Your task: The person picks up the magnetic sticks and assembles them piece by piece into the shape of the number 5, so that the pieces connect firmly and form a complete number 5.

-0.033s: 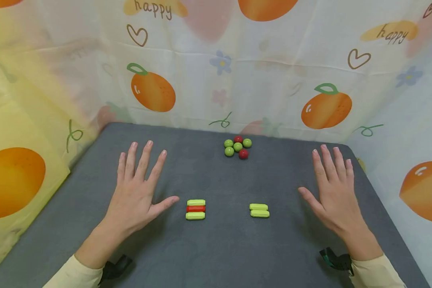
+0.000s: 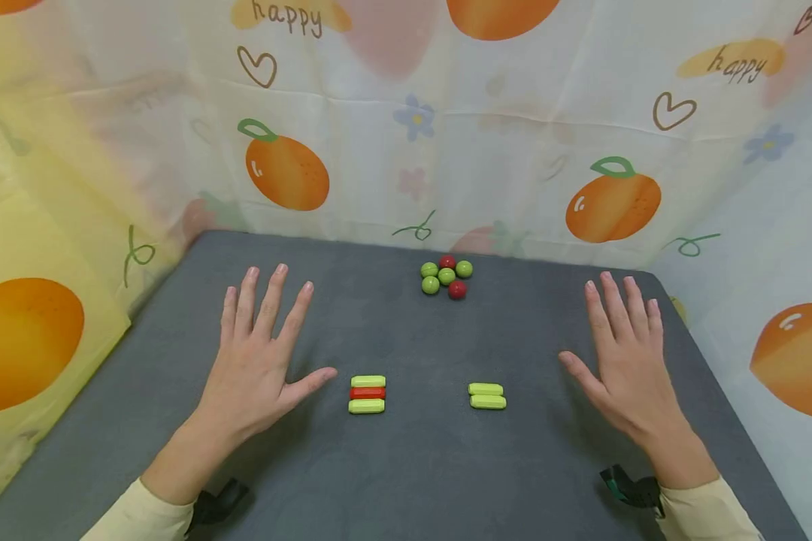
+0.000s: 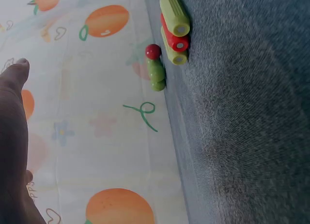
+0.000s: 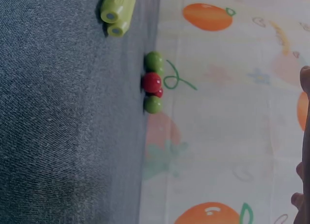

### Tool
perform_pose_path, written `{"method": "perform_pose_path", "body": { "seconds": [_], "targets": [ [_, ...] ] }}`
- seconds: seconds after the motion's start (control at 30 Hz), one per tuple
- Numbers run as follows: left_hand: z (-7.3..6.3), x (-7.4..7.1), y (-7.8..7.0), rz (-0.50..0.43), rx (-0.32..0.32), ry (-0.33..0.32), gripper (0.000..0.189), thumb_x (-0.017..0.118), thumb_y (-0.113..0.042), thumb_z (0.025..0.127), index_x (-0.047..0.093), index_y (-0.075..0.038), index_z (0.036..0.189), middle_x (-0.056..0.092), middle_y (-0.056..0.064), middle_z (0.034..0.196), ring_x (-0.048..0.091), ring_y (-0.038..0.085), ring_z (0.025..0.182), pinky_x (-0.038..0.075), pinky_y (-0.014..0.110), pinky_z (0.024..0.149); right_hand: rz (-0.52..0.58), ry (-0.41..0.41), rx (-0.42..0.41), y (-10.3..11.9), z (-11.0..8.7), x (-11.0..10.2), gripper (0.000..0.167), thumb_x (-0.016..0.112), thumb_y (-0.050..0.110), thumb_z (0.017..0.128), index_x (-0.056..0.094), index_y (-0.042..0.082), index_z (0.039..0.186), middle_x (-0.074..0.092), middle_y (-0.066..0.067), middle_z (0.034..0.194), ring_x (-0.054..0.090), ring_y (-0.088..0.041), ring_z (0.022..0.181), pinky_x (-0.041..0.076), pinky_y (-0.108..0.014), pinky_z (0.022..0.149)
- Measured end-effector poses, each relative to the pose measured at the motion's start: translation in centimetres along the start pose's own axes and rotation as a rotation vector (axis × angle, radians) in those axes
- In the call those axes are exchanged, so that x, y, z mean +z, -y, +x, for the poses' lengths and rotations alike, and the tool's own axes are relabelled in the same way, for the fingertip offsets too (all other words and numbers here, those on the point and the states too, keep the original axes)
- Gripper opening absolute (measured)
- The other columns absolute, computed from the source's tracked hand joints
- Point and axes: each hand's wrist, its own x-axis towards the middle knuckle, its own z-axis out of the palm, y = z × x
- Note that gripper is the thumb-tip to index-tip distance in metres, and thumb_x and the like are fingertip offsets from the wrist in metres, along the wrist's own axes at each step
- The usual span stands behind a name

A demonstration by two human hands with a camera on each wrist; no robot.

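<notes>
At nine o'clock, three rods [image 2: 368,393] lie beside your left hand [image 2: 252,372]; at three o'clock, open tabletop [image 2: 419,466] parts two rods [image 2: 488,402] from your right hand [image 2: 634,372]. Both hold nothing, fingers [image 2: 271,300] spread; balls [image 2: 446,276] cluster near the twelve-o'clock edge.

Middle lane: a broad strip of worktop [image 2: 426,451] lies between left rods [image 2: 368,393] and right rods [image 2: 487,401] — room for a hand.
Lane's far end: blocked by balls [image 2: 446,276], clustered just before the curtain [image 2: 494,173].
Left side: only a slim gap between left rods and the left fingers [image 2: 271,308], at the thumb.
Right side: a wider gap between right rods and the right fingers [image 2: 616,306].
Near side: open worktop.
</notes>
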Motion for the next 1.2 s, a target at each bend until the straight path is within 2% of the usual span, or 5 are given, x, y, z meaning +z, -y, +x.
{"method": "perform_pose_path", "body": {
  "seconds": [0.33, 0.63, 0.83, 1.07, 1.2],
  "targets": [
    [1.2, 0.4, 0.4, -0.127, 0.023, 0.039, 0.089, 0.046, -0.072, 0.106, 0.035, -0.012, 0.171, 0.031, 0.018, 0.174, 0.025, 0.049, 0.158, 0.031, 0.075, 0.116, 0.133, -0.041, -0.028, -0.7, 1.7, 0.6, 0.081, 0.044, 0.063, 0.111, 0.036, 0.007, 0.169, 0.034, -0.02, 0.172, 0.026, -0.047, 0.158, 0.016, -0.069, 0.126],
    [3.4, 0.4, 1.0, -0.323, -0.032, 0.181, 0.081, 0.083, -0.03, 0.097, 0.044, -0.013, 0.166, 0.045, 0.008, 0.165, 0.041, 0.034, 0.15, 0.044, 0.06, 0.114, 0.331, 0.072, 0.008, -1.4, 6.3, 1.8, 0.063, 0.084, 0.006, 0.094, 0.062, 0.01, 0.153, 0.058, -0.009, 0.155, 0.06, -0.034, 0.133, 0.052, -0.06, 0.101],
    [5.0, 1.5, 0.8, -0.454, -0.054, 0.305, 0.07, 0.083, -0.029, 0.099, 0.052, -0.017, 0.161, 0.048, 0.007, 0.162, 0.046, 0.033, 0.148, 0.042, 0.06, 0.115, 0.4, 0.185, 0.013, -1.7, 9.9, 4.0, 0.046, 0.082, 0.009, 0.098, 0.07, 0.012, 0.143, 0.068, -0.009, 0.14, 0.07, -0.033, 0.112, 0.056, -0.056, 0.095],
    [5.0, 3.0, 0.9, -0.547, -0.064, 0.401, 0.055, 0.085, -0.021, 0.098, 0.064, -0.018, 0.149, 0.059, 0.001, 0.148, 0.068, 0.024, 0.108, 0.057, 0.051, 0.094, 0.472, 0.358, 0.018, -1.5, 13.8, 7.2, 0.041, 0.079, 0.011, 0.101, 0.071, 0.007, 0.141, 0.07, -0.012, 0.135, 0.07, -0.031, 0.111, 0.057, -0.053, 0.098],
    [5.0, 3.6, 0.8, -0.59, -0.047, 0.428, 0.051, 0.086, -0.018, 0.097, 0.068, -0.015, 0.144, 0.063, -0.001, 0.141, 0.068, 0.023, 0.106, 0.058, 0.051, 0.092, 0.457, 0.413, 0.023, -1.6, 14.9, 8.9, 0.041, 0.08, 0.011, 0.101, 0.071, 0.003, 0.141, 0.068, -0.014, 0.138, 0.071, -0.03, 0.108, 0.057, -0.053, 0.097]
  ]
}}
